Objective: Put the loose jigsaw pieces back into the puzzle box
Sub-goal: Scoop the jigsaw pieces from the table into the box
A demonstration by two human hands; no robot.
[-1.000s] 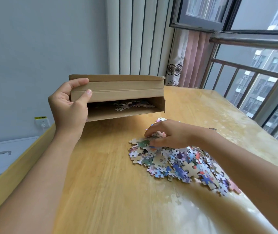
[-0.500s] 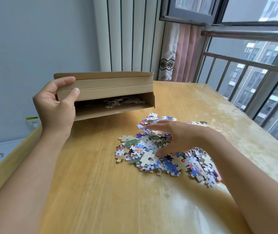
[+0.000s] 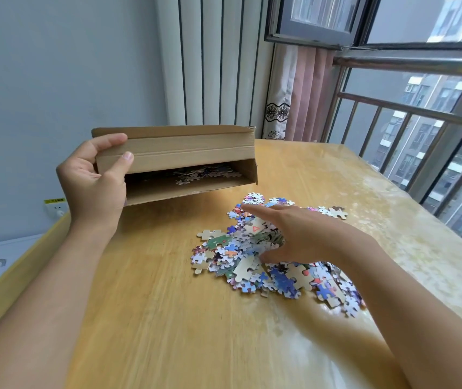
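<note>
The left hand grips the brown cardboard puzzle box, its opening tilted toward the loose colourful jigsaw pieces; beside that box, the right hand spreads straight fingers over them, apparently to scoop.

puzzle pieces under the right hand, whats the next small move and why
Probably close the right hand on a handful of the loose jigsaw pieces: its fingers lie spread and straight over the pile, holding nothing, while the left hand grips the cardboard puzzle box, whose open side faces the pile, a few pieces already inside.
</note>
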